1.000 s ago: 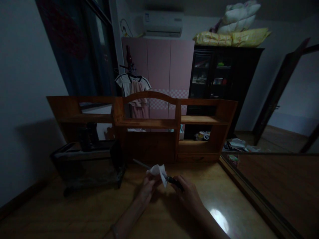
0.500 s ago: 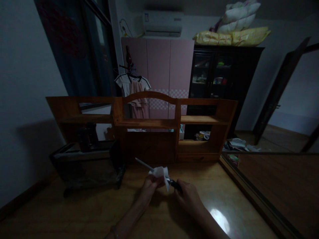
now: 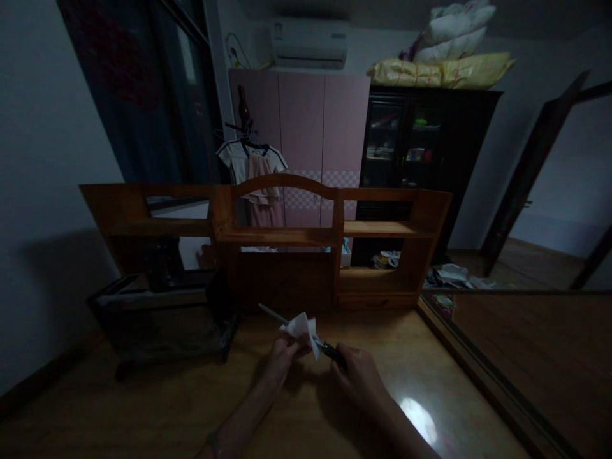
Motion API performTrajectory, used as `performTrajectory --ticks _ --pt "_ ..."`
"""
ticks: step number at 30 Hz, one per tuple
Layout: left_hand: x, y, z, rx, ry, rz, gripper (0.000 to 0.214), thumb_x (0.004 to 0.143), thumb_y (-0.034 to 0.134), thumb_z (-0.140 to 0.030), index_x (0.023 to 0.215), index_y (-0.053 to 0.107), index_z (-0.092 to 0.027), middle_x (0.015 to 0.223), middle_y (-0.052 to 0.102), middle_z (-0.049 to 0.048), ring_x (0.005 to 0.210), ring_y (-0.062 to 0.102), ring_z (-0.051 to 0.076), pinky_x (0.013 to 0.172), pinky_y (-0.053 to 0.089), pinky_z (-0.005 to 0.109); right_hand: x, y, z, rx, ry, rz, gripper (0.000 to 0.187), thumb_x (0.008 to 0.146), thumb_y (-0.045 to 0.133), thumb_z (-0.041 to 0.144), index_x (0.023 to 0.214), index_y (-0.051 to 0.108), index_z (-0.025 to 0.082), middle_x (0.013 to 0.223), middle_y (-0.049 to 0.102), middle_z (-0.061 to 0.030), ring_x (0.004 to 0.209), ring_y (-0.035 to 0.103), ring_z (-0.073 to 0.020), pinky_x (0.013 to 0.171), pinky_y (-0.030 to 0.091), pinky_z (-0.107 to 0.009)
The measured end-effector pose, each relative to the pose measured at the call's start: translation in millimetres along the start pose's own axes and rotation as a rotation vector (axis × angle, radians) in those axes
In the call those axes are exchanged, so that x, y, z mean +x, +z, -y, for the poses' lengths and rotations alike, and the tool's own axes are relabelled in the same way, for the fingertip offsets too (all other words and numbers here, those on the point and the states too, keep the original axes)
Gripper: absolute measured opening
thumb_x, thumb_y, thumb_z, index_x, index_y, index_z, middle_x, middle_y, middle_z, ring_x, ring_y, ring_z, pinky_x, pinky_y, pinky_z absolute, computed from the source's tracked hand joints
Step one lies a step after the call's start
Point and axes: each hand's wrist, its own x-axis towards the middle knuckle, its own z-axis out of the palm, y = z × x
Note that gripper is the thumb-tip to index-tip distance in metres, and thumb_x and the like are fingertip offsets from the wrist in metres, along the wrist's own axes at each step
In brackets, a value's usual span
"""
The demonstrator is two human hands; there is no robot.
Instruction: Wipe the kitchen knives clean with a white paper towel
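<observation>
Head view: tissue (image 3: 301,326) folded against the rod (image 3: 273,313), its edge raised to a peak.

Against half a second ago: tissue reshaped, flatter then, with a pointed fold standing up now; rod keeps much the same slant, tip far-left, black handle (image 3: 334,354) near-right. Camera shifted slightly, so any travel along the rod is uncertain. Left hand (image 3: 283,357): fingers pinching the tissue; whether they also grip the rod is hidden. Right hand (image 3: 359,373): fingers closed round the handle. Rod held between the hands, above the pale wood, near side of the shelf (image 3: 282,236), right of the dark box (image 3: 162,325). Judgement: tissue is being worked at the handle end; contact unbroken, no sign of finishing.
</observation>
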Motion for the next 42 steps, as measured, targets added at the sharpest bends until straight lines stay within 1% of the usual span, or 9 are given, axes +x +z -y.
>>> performTrajectory --ticks 8,16,19,24,28,31,33,37,42 --pt "5.0 -10.7 -20.4 -0.055 0.018 -0.062 0.044 0.066 0.075 -0.026 0.104 0.061 -0.01 0.096 0.07 0.0148 0.095 0.064 0.031 0.083 0.051 0.04 1.5 -9.7 -2.8 -0.027 -0.014 -0.024 0.007 0.08 0.047 0.022 0.075 0.052 0.019 0.069 0.062 -0.0021 0.061 0.055 -0.0131 0.055 0.027 -0.023" --pt "17.3 -29.3 -37.6 -0.106 0.139 -0.191 0.048 0.061 0.077 -0.028 0.103 0.063 -0.009 0.094 0.071 0.0138 0.094 0.064 0.03 0.086 0.05 0.041 1.8 -17.3 -5.5 -0.055 -0.052 -0.087 0.005 0.079 0.048 0.021 0.077 0.053 0.021 0.069 0.062 -0.0008 0.057 0.054 -0.0122 0.053 0.025 -0.023" --pt "19.5 -38.5 -43.6 -0.086 0.184 -0.203 0.047 0.063 0.076 -0.029 0.104 0.064 -0.009 0.095 0.07 0.0133 0.097 0.063 0.03 0.089 0.048 0.041 1.8 -17.4 -8.3 -0.035 -0.064 -0.096 0.006 0.079 0.047 0.021 0.079 0.053 0.021 0.069 0.062 -0.0006 0.058 0.054 -0.0123 0.054 0.026 -0.023" --pt "21.1 -47.6 -49.8 -0.014 0.163 -0.204 0.045 0.064 0.075 -0.03 0.102 0.065 -0.009 0.097 0.07 0.0138 0.099 0.062 0.03 0.088 0.047 0.041 0.4 -13.7 -10.4 0.006 -0.062 -0.108 0.007 0.08 0.046 0.02 0.081 0.053 0.02 0.071 0.063 -0.0012 0.061 0.056 -0.0133 0.055 0.027 -0.022" --pt "19.2 -36.8 -35.9 0.005 0.128 -0.094 0.043 0.064 0.075 -0.03 0.1 0.066 -0.009 0.099 0.069 0.0154 0.098 0.062 0.031 0.086 0.049 0.041 -1.0 -7.1 -4.8 0.043 -0.078 -0.122 0.006 0.082 0.045 0.02 0.081 0.051 0.02 0.071 0.061 -0.0008 0.062 0.056 -0.0133 0.056 0.028 -0.023" --pt "12.1 -18.1 -20.0 0.042 0.04 0.001 0.046 0.06 0.078 -0.032 0.098 0.066 -0.01 0.097 0.069 0.0156 0.092 0.064 0.033 0.08 0.051 0.043 -1.6 -3.6 -0.7 0.061 -0.096 -0.119 0.006 0.083 0.045 0.02 0.083 0.05 0.021 0.071 0.062 -0.0009 0.062 0.056 -0.0134 0.055 0.029 -0.023" --pt "5.5 -5.0 -13.1 0.102 0.028 0.037 0.04 0.058 0.079 -0.031 0.091 0.068 -0.011 0.094 0.07 0.0143 0.088 0.065 0.033 0.078 0.052 0.043 -1.6 -3.7 0.6 0.047 -0.11 -0.113 0.007 0.083 0.044 0.02 0.083 0.051 0.021 0.071 0.062 -0.0013 0.062 0.057 -0.0137 0.055 0.029 -0.023" --pt "-4.8 11.3 -13.6 0.106 0.035 0.095 0.035 0.064 0.075 -0.031 0.093 0.067 -0.012 0.093 0.07 0.0136 0.089 0.065 0.031 0.08 0.051 0.041 -0.7 -6.3 1.7 -0.002 -0.142 -0.105 0.007 0.082 0.044 0.018 0.083 0.051 0.021 0.072 0.063 -0.0016 0.061 0.056 -0.0135 0.055 0.028 -0.024" --pt "-6.2 12.9 -21.8 0.02 -0.004 0.053 0.044 0.061 0.078 -0.032 0.099 0.065 -0.011 0.093 0.07 0.0156 0.091 0.065 0.033 0.08 0.052 0.042 0.3 -5.8 1.9 -0.017 -0.124 -0.11 0.009 0.083 0.043 0.019 0.082 0.051 0.021 0.071 0.063 -0.0015 0.06 0.057 -0.013 0.055 0.028 -0.023"
